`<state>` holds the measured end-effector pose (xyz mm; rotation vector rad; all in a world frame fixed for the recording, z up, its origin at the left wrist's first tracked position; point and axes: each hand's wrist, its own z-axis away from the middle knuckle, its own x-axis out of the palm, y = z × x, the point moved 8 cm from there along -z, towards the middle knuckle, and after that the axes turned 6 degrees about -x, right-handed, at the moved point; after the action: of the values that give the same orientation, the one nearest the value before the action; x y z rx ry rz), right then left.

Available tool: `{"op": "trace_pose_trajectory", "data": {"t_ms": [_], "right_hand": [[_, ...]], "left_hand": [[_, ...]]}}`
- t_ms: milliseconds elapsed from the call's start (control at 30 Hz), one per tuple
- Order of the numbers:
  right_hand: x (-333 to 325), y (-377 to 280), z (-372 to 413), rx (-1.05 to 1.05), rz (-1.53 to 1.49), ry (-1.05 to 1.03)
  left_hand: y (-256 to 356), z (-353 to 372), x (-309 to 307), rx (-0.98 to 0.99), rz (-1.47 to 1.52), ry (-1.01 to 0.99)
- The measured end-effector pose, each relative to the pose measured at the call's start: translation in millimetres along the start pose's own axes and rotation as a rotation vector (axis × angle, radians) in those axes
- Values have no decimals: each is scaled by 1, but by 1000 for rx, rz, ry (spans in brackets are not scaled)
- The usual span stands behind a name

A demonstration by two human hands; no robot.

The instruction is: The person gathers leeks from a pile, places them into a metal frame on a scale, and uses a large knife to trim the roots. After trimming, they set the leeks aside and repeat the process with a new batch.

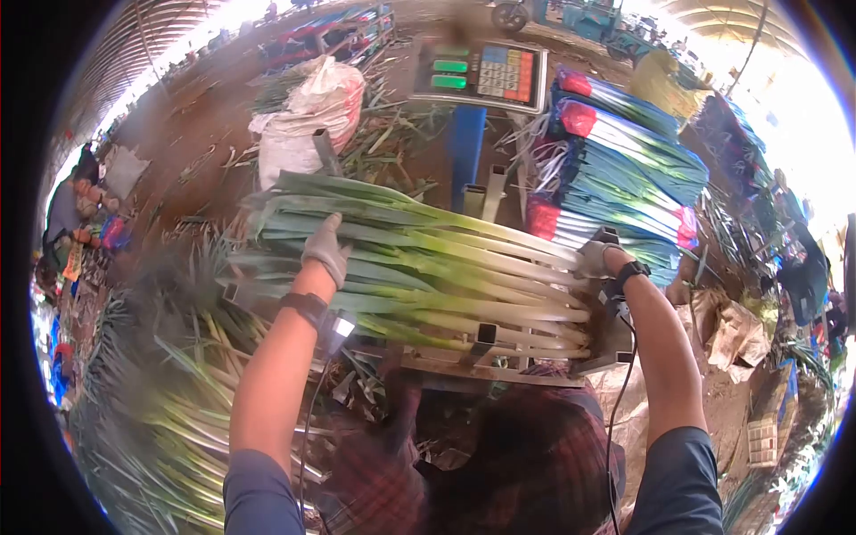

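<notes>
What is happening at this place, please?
A person in gloves is handling long green onions laid across a metal frame. The left hand is on the green leaves, and the right hand is at the white ends. The onions lie side by side, loosely lined up. Beyond the frame is a keypad display with green lights, and to its right lie packed onion bundles with red bands.

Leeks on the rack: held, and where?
Left hand on the leeks, at their green leaves; right hand at their white ends. A firm grip can't be told.
</notes>
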<state>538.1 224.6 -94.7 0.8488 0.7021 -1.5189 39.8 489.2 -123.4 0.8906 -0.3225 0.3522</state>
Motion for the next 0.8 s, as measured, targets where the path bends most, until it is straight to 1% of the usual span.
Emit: {"op": "trace_pose_trajectory", "data": {"t_ms": [33,67,100,133,167,200,233,300,333,367,400,433,500,533,567,633,733,800], "right_hand": [[11,-1,-21,-15,163,-45],[58,38,-70,-159,326,-1],[89,61,-101,-220,510,-49],[86,60,-101,-136,453,-69],[69,71,-88,-121,501,191],[62,86,-85,31,552,172],[71,84,-92,-96,547,245],[6,18,-26,230,320,339],[-15,-19,-10,184,170,413],[-44,-86,33,164,179,413],[-38,-111,27,-86,137,464],[-33,-117,33,-311,90,516],[37,-73,-7,-110,-12,324],[24,-80,13,-17,-214,374],[3,-103,35,55,-245,318],[9,-94,23,-84,-167,487],[-13,-125,32,-170,-84,666],[-18,-138,21,-284,-87,669]], "left_hand": [[0,1,-9,-2,-51,37],[2,27,-7,27,-112,6],[2,54,-3,69,-131,-72],[-2,80,-6,112,-151,-142],[-10,108,-11,105,-249,-280],[-19,138,-16,109,-344,-420],[-21,171,-30,186,-545,-476],[-27,238,-57,393,-930,-561],[-49,259,-90,51,-423,-530],[-52,276,-125,19,-428,-433],[-56,294,-156,-23,-431,-350],[-62,309,-181,-66,-441,-293],[-87,316,-268,-147,-512,-38],[-90,329,-296,-88,-573,-7],[-91,341,-321,-24,-624,26],[-97,375,-341,-143,-463,79],[-83,415,-353,-162,-648,137],[-93,419,-388,-155,-637,158]]}}
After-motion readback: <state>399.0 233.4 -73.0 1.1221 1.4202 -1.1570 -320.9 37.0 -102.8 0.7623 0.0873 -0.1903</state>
